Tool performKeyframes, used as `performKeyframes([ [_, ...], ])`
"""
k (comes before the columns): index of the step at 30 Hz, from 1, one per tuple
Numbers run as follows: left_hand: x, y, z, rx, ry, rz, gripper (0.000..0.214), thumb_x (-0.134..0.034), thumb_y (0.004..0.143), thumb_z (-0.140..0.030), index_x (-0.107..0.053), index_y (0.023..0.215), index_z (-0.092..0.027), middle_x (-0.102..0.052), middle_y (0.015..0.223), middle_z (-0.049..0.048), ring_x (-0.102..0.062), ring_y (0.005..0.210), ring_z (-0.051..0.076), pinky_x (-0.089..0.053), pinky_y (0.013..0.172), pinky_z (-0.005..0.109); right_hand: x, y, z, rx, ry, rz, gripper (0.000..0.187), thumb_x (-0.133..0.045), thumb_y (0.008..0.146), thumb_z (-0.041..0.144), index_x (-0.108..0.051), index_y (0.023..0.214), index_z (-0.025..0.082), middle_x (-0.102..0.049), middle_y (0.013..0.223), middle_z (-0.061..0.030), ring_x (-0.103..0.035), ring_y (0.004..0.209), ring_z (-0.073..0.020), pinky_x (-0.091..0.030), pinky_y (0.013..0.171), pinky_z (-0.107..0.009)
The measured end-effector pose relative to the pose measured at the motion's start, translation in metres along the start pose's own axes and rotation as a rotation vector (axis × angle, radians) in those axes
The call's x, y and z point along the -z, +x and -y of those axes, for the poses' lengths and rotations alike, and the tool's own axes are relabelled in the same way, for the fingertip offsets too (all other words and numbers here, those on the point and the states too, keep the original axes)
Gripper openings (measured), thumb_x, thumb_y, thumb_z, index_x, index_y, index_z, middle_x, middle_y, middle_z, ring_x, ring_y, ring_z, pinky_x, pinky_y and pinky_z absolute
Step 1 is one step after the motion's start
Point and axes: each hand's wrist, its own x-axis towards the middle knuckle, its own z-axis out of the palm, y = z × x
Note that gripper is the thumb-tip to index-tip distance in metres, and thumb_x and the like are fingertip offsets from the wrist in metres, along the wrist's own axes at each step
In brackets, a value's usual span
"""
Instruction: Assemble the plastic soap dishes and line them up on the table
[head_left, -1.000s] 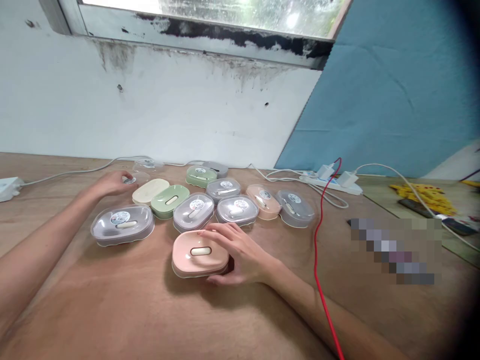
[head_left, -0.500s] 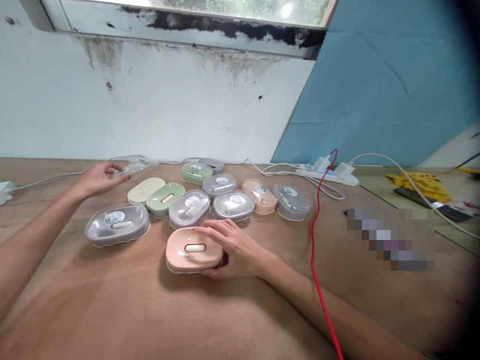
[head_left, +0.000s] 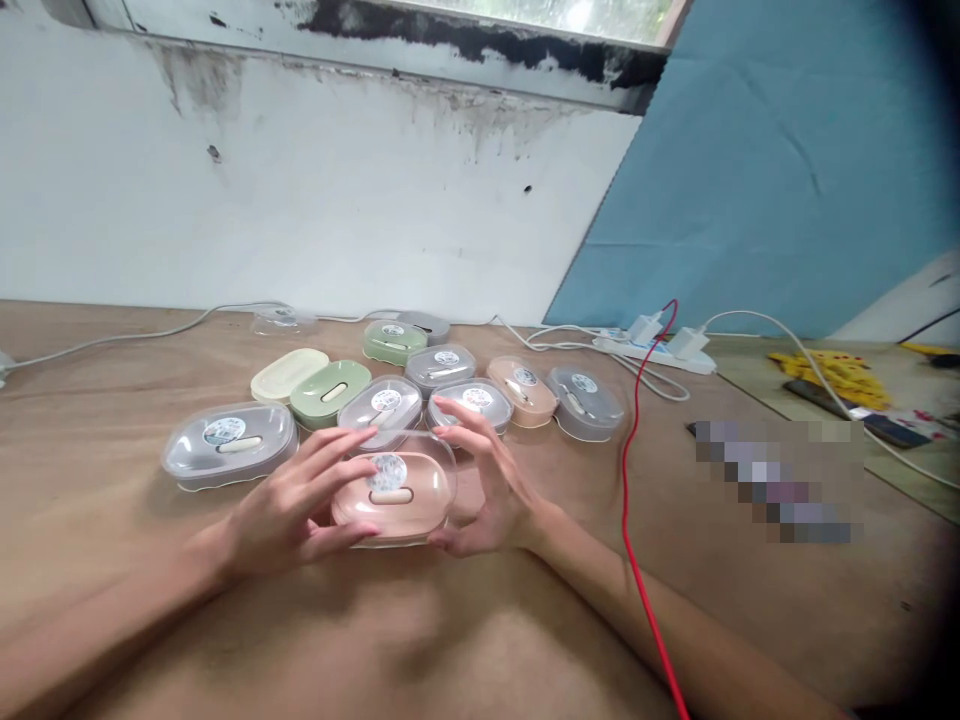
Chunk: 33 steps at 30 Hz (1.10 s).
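A pink soap box lies on the wooden table right in front of me, with a clear lid bearing a round sticker sitting on top of it. My left hand grips the lid's left side, thumb low and fingers reaching over the top. My right hand cups the box's right end, fingers curved over the lid's far edge. The box's right and left ends are hidden by my hands.
Behind stand several soap boxes: a grey lidded one, a cream one, a green one and others. A loose clear lid lies at the back. A red cable, a power strip and white cables lie right.
My left hand came from the back left with a clear lid and set it over the pink box. My right hand shifted from the box's top to its right end.
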Motion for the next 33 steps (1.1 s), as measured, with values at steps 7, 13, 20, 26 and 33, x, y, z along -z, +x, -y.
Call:
performKeyframes([
  [7,-0.005,-0.01,0.008,0.027,-0.126,0.069,0.056,-0.074,0.093,-0.036,-0.053,0.141,-0.017,-0.059,0.145,0.0211,-0.056,0.134,0.034,-0.056,0.106,0.05,-0.006,0.004,0.008,0.027,0.059,0.226,0.088,-0.079,0.082,0.06,-0.042,0.154,0.025,-0.058,0.146,-0.0159,-0.057,0.135,-0.0314,-0.049,0.11,-0.049],
  [13,0.0,-0.01,0.012,-0.022,-0.03,0.082,0.076,-0.082,0.082,-0.058,-0.053,0.141,-0.018,-0.064,0.139,0.0211,-0.063,0.124,0.035,-0.056,0.1,0.052,-0.005,0.0,0.007,0.036,0.07,0.271,0.081,-0.077,0.085,0.061,-0.049,0.154,0.028,-0.052,0.151,-0.0163,-0.056,0.134,-0.0311,-0.051,0.108,-0.049],
  [20,0.002,-0.006,0.013,-0.166,0.083,0.021,0.081,-0.081,0.083,-0.06,-0.051,0.146,-0.019,-0.07,0.134,0.0212,-0.07,0.115,0.034,-0.062,0.092,0.049,-0.004,0.003,0.011,0.028,0.049,0.391,0.095,-0.077,0.083,0.066,-0.037,0.162,0.03,-0.04,0.16,-0.0174,-0.043,0.146,-0.0348,-0.043,0.116,-0.054],
  [26,0.005,-0.003,0.011,-0.214,0.136,0.005,0.094,-0.08,0.085,-0.059,-0.04,0.159,-0.018,-0.074,0.129,0.0206,-0.073,0.115,0.032,-0.064,0.091,0.047,-0.006,0.001,0.012,0.004,-0.033,0.446,0.096,-0.079,0.085,0.06,-0.033,0.164,0.03,-0.035,0.165,-0.017,-0.04,0.149,-0.0354,-0.041,0.118,-0.056],
  [33,0.006,-0.002,0.009,-0.238,0.16,0.022,0.087,-0.081,0.084,-0.057,-0.049,0.15,-0.011,-0.073,0.128,0.0237,-0.073,0.116,0.034,-0.065,0.09,0.049,-0.006,0.001,0.015,-0.02,-0.012,0.445,0.095,-0.078,0.086,0.056,-0.032,0.163,0.025,-0.038,0.163,-0.0192,-0.038,0.15,-0.034,-0.041,0.119,-0.054],
])
